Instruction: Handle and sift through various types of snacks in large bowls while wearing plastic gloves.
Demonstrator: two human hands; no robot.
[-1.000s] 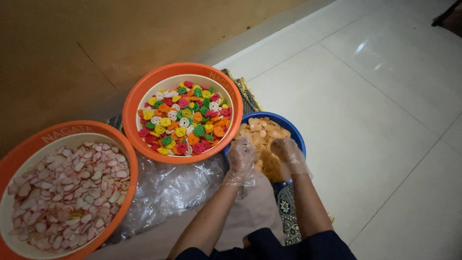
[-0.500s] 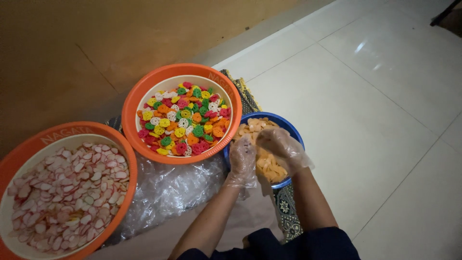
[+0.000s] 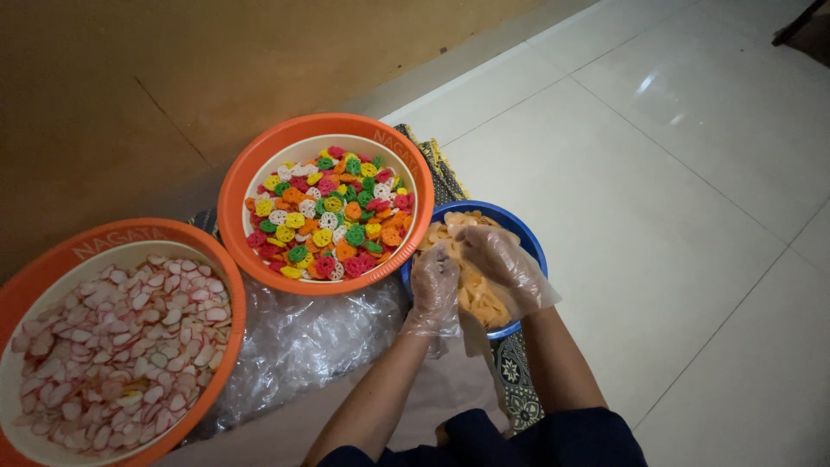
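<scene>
your two hands sit over the blue bowl, both inside thin clear plastic gloves. your left hand is at the bowl's near left rim, fingers curled down into the pale orange crackers; it looks loosely closed on some, but the glove film hides whether anything is pinched. your right hand lies across the middle of the heap, fingers bent and pointing left toward the other hand, so the crackers lie directly under and between both palms. the right hand is the deeper one in the pile; the left is nearer the rim. i cannot tell whether it grips pieces or only rests on them.

just to the left, touching the blue bowl, stands the orange basin of multicoloured flower-shaped crackers. further left, cut by the edge of view, is the orange basin of white-and-pink chips. crumpled clear plastic bags lie between the basins, and a patterned mat shows beneath.
</scene>
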